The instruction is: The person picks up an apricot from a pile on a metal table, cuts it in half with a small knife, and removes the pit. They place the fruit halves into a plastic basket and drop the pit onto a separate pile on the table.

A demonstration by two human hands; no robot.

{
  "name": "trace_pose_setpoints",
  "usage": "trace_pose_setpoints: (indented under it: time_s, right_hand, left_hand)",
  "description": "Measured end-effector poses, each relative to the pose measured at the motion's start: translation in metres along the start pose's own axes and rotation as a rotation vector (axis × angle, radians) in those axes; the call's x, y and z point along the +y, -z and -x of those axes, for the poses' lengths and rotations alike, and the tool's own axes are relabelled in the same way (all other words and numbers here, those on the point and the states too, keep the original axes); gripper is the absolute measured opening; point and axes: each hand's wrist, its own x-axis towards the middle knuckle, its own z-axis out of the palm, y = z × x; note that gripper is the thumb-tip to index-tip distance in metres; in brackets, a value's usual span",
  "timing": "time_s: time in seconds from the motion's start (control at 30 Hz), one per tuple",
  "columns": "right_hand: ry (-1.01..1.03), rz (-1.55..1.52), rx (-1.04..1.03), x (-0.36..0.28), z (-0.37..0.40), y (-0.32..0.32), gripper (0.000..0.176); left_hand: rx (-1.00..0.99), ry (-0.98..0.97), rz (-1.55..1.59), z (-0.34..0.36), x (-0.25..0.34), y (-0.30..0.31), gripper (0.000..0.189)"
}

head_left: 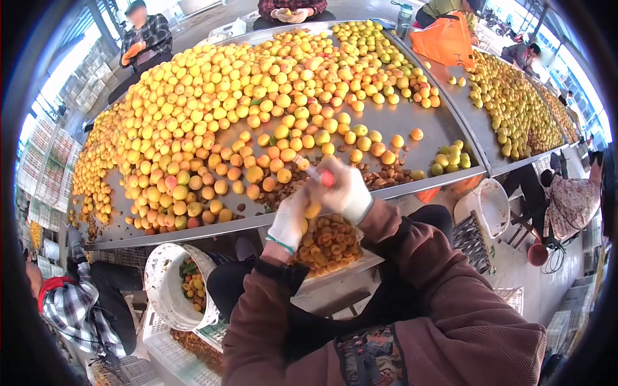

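Under the rim of the heaped tabletop point(193, 229), our gloved left hand point(288, 222) pinches a small orange-yellow apricot point(313, 210) above the tray of halved apricots point(331, 254); our right hand point(346, 191) is clenched on a red-handled knife point(322, 175). We judge this mid-cut; next needs the blade eased round the stone, fingers clear

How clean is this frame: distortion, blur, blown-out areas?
Head view: strong fisheye bends the table rim and blackens the corners; the left hand and right hand with its red-handled tool are motion-smeared; daylight at the upper edges is blown out; the apricots look sharp.
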Motion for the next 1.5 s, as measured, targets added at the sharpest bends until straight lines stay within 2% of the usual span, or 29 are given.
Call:
trace_pose_setpoints:
  time_s: [0.07,0.1,0.13,0.23,0.33,0.37,0.47,0.53,0.6,0.63,0.67,0.73,0.8,0.83,0.87,0.9,1.0,1.07,1.1,1.13,1.2,1.27,1.3,1.33,1.37,1.4,1.43,1.47,1.5]
  right_hand:
    - [-0.136,-0.004,0.055,0.017,-0.021,0.010,0.025]
    - [-0.148,0.061,0.072,0.024,-0.028,0.017,0.026]
    - [-0.160,0.126,0.089,0.032,-0.036,0.025,0.027]
    - [-0.171,0.521,-0.003,0.063,-0.057,0.050,0.040]
    - [-0.286,0.662,-0.169,0.092,-0.068,0.062,0.037]
    - [-0.227,0.764,-0.209,0.103,-0.071,0.060,0.035]
    - [-0.217,0.869,-0.409,0.130,-0.076,0.053,0.032]
    - [-0.089,0.850,-0.321,0.139,-0.076,0.053,0.031]
    - [-0.415,0.551,-0.517,0.096,-0.080,0.064,0.032]
    - [-0.286,0.570,-0.415,0.095,-0.079,0.063,0.036]
    - [-0.305,0.389,-0.377,0.074,-0.075,0.065,0.041]
    - [-0.272,0.066,-0.373,0.021,-0.059,0.058,0.032]
    - [-0.057,-0.018,-0.382,0.022,-0.041,0.040,0.033]
    - [0.084,0.004,-0.335,0.017,-0.031,0.025,0.041]
    - [-0.125,-0.137,-0.419,0.003,-0.022,0.022,0.045]
    - [-0.036,-0.122,-0.399,-0.009,-0.018,0.010,0.049]
    - [-0.265,-0.509,-0.424,0.032,-0.014,-0.017,0.044]
    - [-0.144,-0.650,-0.346,0.046,-0.014,-0.034,0.039]
    - [-0.256,-0.772,-0.340,0.051,-0.013,-0.037,0.039]
    - [-0.155,-0.560,-0.401,0.028,-0.012,-0.029,0.038]
    - [-0.142,-0.530,-0.458,0.023,-0.012,-0.026,0.037]
    - [-0.106,-0.613,-0.471,0.009,-0.010,-0.023,0.037]
    - [-0.271,-0.801,-0.447,0.036,-0.006,-0.032,0.040]
    - [-0.130,-0.684,-0.424,0.020,-0.006,-0.029,0.042]
    - [-0.049,-0.541,-0.385,0.017,-0.007,-0.029,0.044]
    - [0.014,-0.306,-0.350,0.029,-0.006,-0.030,0.044]
    - [-0.102,-0.374,-0.404,0.010,-0.005,-0.019,0.045]
    - [0.010,-0.298,-0.406,-0.003,-0.006,-0.011,0.045]
    - [-0.080,-0.352,-0.452,0.006,-0.005,-0.015,0.043]
  left_hand:
    - [-0.280,-0.830,-0.964,-0.003,-0.011,0.005,0.031]
    - [-0.287,-0.209,-0.722,0.007,-0.011,-0.001,0.034]
    - [-0.280,-0.212,-0.717,0.007,-0.015,-0.005,0.034]
    - [-0.247,-0.148,-1.179,0.012,-0.022,-0.013,0.044]
    - [-0.236,-0.174,-1.375,0.018,-0.019,-0.017,0.049]
    - [-0.236,-0.175,-1.373,0.017,-0.021,-0.018,0.049]
    - [-0.200,-0.201,-1.244,0.011,-0.024,-0.018,0.048]
    - [-0.167,-0.288,-0.960,0.008,-0.023,-0.016,0.046]
    - [-0.135,-0.253,-0.762,0.009,-0.013,-0.018,0.044]
    - [-0.115,-0.215,-0.558,0.008,-0.009,-0.020,0.041]
    - [-0.086,-0.222,-0.552,0.005,-0.007,-0.019,0.041]
    - [-0.109,-0.301,-0.031,0.001,-0.005,-0.013,0.037]
    - [-0.239,-0.164,0.186,0.012,0.011,-0.017,0.030]
    - [-0.223,-0.262,0.198,-0.001,-0.008,-0.015,0.030]
    - [-0.179,-0.373,0.189,-0.016,-0.026,-0.002,0.030]
    - [-0.218,-0.462,0.167,0.003,-0.009,-0.005,0.031]
    - [-0.273,-0.296,0.306,0.021,0.014,0.000,0.025]
    - [-0.253,-0.284,0.340,0.017,0.012,0.001,0.025]
    - [-0.254,-0.262,0.366,0.027,0.021,-0.001,0.026]
    - [-0.265,-0.177,0.431,0.018,0.013,0.004,0.028]
    - [-0.362,-0.215,0.448,0.016,0.010,0.011,0.028]
    - [-0.363,-0.222,0.471,-0.003,-0.006,0.021,0.026]
    - [-0.346,-0.305,0.431,0.010,0.005,0.016,0.023]
    - [-0.345,-0.318,0.456,0.023,0.018,0.011,0.022]
    - [-0.269,-0.478,0.129,0.015,0.008,0.023,0.025]
    - [-0.347,-0.219,0.512,0.008,0.002,0.033,0.028]
    - [-0.304,-0.212,0.531,0.014,0.010,0.019,0.028]
    - [-0.261,-0.228,0.534,0.020,0.021,0.008,0.029]
    - [-0.292,-0.178,0.470,0.017,0.020,0.012,0.034]
